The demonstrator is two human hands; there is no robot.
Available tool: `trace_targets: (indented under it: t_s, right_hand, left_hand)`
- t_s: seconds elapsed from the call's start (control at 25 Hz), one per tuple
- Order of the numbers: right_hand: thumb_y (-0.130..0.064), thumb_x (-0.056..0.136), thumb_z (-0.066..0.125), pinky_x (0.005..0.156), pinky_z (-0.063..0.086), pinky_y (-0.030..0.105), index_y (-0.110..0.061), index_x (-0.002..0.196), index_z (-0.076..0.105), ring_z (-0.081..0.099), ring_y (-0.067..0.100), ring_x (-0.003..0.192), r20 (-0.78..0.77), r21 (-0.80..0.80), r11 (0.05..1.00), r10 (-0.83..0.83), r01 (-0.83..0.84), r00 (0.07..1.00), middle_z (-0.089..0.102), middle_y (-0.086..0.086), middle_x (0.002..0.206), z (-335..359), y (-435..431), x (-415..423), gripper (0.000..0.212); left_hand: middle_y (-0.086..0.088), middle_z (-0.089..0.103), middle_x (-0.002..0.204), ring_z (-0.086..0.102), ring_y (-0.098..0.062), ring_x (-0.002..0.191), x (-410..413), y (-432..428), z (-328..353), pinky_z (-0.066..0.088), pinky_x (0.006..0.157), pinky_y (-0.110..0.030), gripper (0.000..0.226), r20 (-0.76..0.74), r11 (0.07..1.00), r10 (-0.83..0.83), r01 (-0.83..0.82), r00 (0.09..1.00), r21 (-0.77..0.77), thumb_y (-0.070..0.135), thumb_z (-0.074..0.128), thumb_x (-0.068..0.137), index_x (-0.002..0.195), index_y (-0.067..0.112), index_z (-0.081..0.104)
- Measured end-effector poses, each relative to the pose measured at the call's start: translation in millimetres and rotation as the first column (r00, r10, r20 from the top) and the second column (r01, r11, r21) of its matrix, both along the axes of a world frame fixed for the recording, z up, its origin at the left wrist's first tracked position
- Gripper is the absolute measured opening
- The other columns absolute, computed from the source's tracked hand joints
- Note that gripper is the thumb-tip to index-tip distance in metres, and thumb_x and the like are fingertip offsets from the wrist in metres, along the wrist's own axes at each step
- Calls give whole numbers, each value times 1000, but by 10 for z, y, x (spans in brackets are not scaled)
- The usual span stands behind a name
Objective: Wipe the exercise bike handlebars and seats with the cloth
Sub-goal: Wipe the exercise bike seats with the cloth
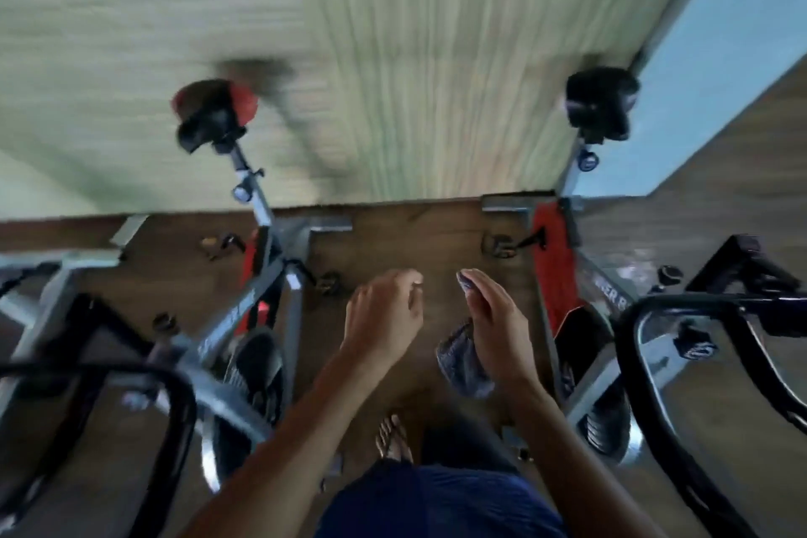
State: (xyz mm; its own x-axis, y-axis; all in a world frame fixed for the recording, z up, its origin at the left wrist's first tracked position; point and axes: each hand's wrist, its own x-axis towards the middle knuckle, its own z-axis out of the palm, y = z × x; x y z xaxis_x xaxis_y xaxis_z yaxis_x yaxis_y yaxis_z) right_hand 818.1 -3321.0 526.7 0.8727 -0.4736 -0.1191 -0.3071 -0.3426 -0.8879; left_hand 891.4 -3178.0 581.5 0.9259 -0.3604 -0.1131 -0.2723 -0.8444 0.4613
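At the bottom edge, closest of all, is the person's blue clothing [436, 502]. Both bare forearms reach forward from it, above a bare foot [393, 437].

The cloth [463, 363], dark grey-blue, is in the right hand [493, 319]. It hangs bunched under the palm near the wrist, and a small end shows again beside the fingertips [482, 290]. The fingers lie nearly straight and close together, holding the cloth against the inner side of the hand. The thumb cannot be made out.

The left hand [384, 315] is just to the left, apart from the cloth, its fingers loosely curled and holding nothing.

Both hands hang over the wooden floor [393, 240], between the left bike [262, 275] and the right bike [554, 275]. The cloth touches neither.

The black left handlebar [179, 402] loops near on the left, and the right handlebar [646, 332] near on the right. Far off stand the black-and-red left seat [214, 114] and the black right seat [600, 100], in front of a pale wall [371, 35]. The view is blurred.
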Motion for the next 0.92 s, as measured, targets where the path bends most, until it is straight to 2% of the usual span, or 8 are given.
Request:
trace_targets:
  t_s: [0.08,0.24,0.4,0.44,0.56,0.6,0.8,0.92]
  right_hand:
    - [-18,104,51,107,33,8,-19,129,66,52,3,129,-3,-34,993,-117,117,993,62,-9,136,88,-91,318,29]
    - [-18,104,53,109,39,20,-26,128,67,52,-1,128,7,-34,941,-335,336,942,62,-15,135,115,-367,931,29]
    - [-19,103,55,100,32,3,-28,128,67,48,-10,122,15,-31,870,-492,493,870,60,-20,131,-15,-748,1563,30]
    - [-19,102,55,101,32,3,-28,128,67,48,-10,122,23,-19,854,-519,520,854,60,-20,131,-48,-834,1730,30]
    - [-19,102,56,111,38,21,-26,128,67,50,-4,127,39,-26,807,-588,589,808,61,-16,135,-140,-1122,2268,29]
    - [-19,103,56,111,39,23,-26,129,67,50,-4,128,28,-30,794,-607,607,794,61,-15,135,-136,-1216,2434,29]
    - [-18,104,53,114,37,24,-25,130,66,46,-4,129,21,-77,677,-733,732,680,57,-15,137,-211,-1717,3162,30]
    - [-21,105,51,115,36,26,-24,132,65,43,-6,131,19,-96,564,-823,820,568,55,-14,142,-424,-2074,3529,30]
  left_hand:
    - [5,72,119,68,-18,108,478,-163,43,51,90,-33,27,0,996,-73,73,997,-56,24,58,96,120,25,69]
    - [6,73,115,68,-15,106,1439,-645,-6,51,87,-31,25,-12,961,-253,250,967,-115,24,61,94,117,26,71]
    - [4,73,112,68,-19,104,2355,-1208,-181,51,86,-31,23,1,902,-422,420,907,-100,23,62,93,113,25,72]
    - [3,73,112,68,-20,104,2562,-1348,-200,52,86,-32,22,-6,887,-455,452,891,-98,24,62,93,113,25,72]
    - [3,72,117,67,-20,106,3166,-1823,-185,48,87,-31,24,-2,817,-574,573,819,-64,26,60,96,117,25,71]
    - [3,72,119,66,-19,107,3338,-1978,-149,47,87,-30,25,1,795,-604,604,797,-55,27,59,97,119,25,70]
    - [2,73,115,67,-20,104,3999,-2833,-227,48,86,-30,25,-75,669,-743,737,665,-95,26,59,97,118,24,71]
    - [1,74,112,68,-20,103,4334,-3403,-502,51,88,-32,23,-124,563,-826,816,550,-132,23,60,96,116,23,72]
